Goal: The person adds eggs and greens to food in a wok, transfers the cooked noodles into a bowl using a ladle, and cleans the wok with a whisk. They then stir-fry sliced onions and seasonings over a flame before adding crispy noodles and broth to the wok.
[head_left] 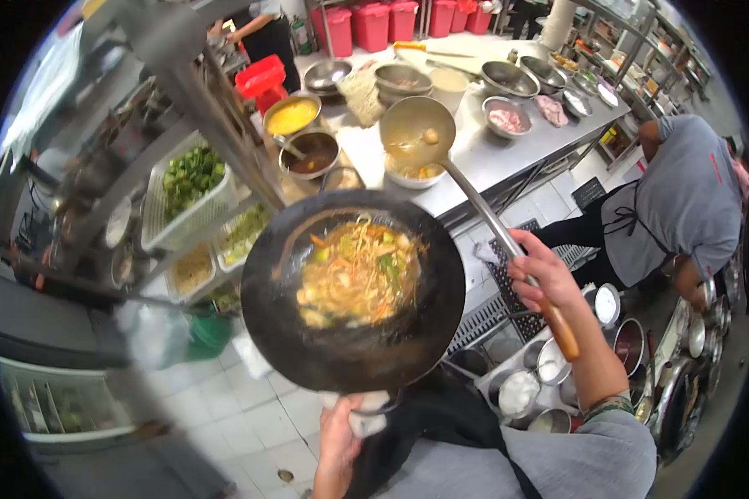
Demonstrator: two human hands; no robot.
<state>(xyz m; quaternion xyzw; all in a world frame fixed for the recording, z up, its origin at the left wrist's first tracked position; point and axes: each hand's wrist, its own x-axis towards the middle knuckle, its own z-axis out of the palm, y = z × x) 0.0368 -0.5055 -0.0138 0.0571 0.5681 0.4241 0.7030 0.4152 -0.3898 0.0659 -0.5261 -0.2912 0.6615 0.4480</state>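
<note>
My left hand (pixel 338 441) is closed on the near handle of a dark wok (pixel 349 366), with a folded cloth (pixel 368 423) between palm and metal. In the wok lies a mix of noodles (pixel 354 279) and cut vegetables. My right hand (pixel 544 270) grips the long shaft of a ladle (pixel 483 208), its wooden handle end pointing down past my wrist. The ladle's bowl hangs beyond the wok's far rim, with some liquid and a small piece in it. Partly hidden under it sits a bowl of food (pixel 414 175).
A steel table (pixel 508 162) bears several bowls, a pot of yellow liquid (pixel 292 115) and a pot of brown sauce (pixel 310 155). Green vegetables fill a white basket (pixel 183 218) at left. A person in grey (pixel 674 191) stands at right, near containers and a stove.
</note>
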